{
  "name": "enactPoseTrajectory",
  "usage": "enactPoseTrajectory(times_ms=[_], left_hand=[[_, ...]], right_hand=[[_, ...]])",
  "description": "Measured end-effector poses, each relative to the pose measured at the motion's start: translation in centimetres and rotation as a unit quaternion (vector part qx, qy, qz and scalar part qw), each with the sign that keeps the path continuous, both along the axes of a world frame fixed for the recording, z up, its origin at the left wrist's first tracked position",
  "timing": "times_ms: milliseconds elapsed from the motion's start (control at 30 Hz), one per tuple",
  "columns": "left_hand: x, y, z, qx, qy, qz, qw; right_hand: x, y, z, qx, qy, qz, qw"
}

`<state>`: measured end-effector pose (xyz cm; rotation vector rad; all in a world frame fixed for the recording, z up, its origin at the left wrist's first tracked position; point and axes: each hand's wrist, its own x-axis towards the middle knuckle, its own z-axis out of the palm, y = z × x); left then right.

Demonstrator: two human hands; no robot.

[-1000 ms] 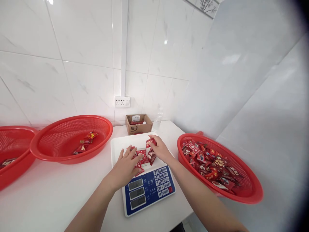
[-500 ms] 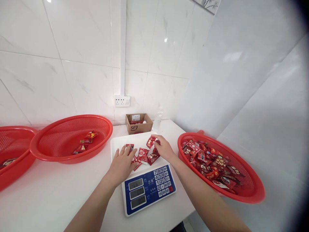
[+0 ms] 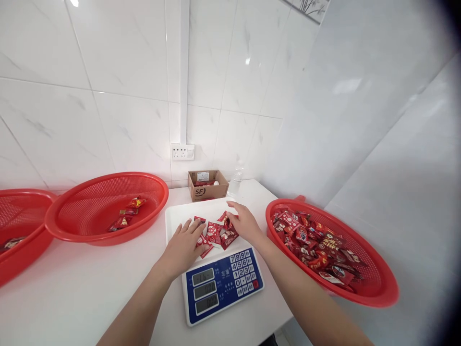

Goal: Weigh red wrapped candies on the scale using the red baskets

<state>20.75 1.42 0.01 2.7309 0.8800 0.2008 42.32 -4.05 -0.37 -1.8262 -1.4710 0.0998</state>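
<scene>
On the white pan [image 3: 176, 214] of a digital scale [image 3: 225, 286] lies a small group of red candy packets [image 3: 213, 232]. My left hand [image 3: 184, 247] rests over the left side of the group, its fingers spread and touching the packets there. At the right side, my right hand [image 3: 247, 223] has its fingers apart, with the thumb against a red packet [image 3: 224, 219] that leans on a darker red one [image 3: 229, 237]. Parts of the packets are hidden under both hands.
To the right a red basket [image 3: 382, 283] holds many packets. Two red baskets stand to the left, the nearer one [image 3: 86, 192] with several packets. A cardboard box [image 3: 209, 191] sits behind the scale, near a wall socket [image 3: 183, 152].
My right hand has lowered its packet among the others and loosened its fingers. My left hand has nudged the left packets slightly toward the middle.
</scene>
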Motion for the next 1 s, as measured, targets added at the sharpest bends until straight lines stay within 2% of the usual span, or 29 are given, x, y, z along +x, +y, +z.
enactPoseTrajectory(times_ms=[200, 367, 467, 567, 667, 733, 900, 1000], left_hand=[[0.0, 0.0, -0.1, -0.003, -0.008, -0.002, 1.0], [0.1, -0.1, 0.0, -0.018, -0.005, 0.001, 1.0], [-0.3, -0.1, 0.4, -0.024, -0.006, 0.008, 1.0], [-1.3, 0.2, 1.4, -0.036, -0.015, 0.028, 0.999], [-2.4, 0.5, 2.4, -0.051, -0.024, 0.037, 0.998], [-2.7, 0.6, 2.7, -0.056, -0.024, 0.034, 0.998], [-1.5, 0.3, 1.7, -0.035, -0.027, 0.017, 0.999], [-0.8, 0.1, 1.1, -0.029, -0.032, 0.024, 0.999]], right_hand=[[-3.1, -0.7, 0.2, -0.069, -0.068, 0.066, 0.993], [-4.4, -1.0, 0.7, -0.047, -0.049, 0.072, 0.995], [-3.3, -1.3, 1.7, 0.005, -0.028, 0.018, 0.999], [-0.8, -2.1, 2.7, 0.043, -0.021, -0.075, 0.996], [1.7, -3.0, 2.7, 0.034, -0.035, -0.145, 0.988], [2.3, -3.2, 2.1, 0.01, -0.048, -0.163, 0.985], [0.0, -2.4, 0.2, -0.032, -0.061, -0.109, 0.992], [-1.6, -2.3, 0.5, -0.025, -0.067, -0.076, 0.995]])
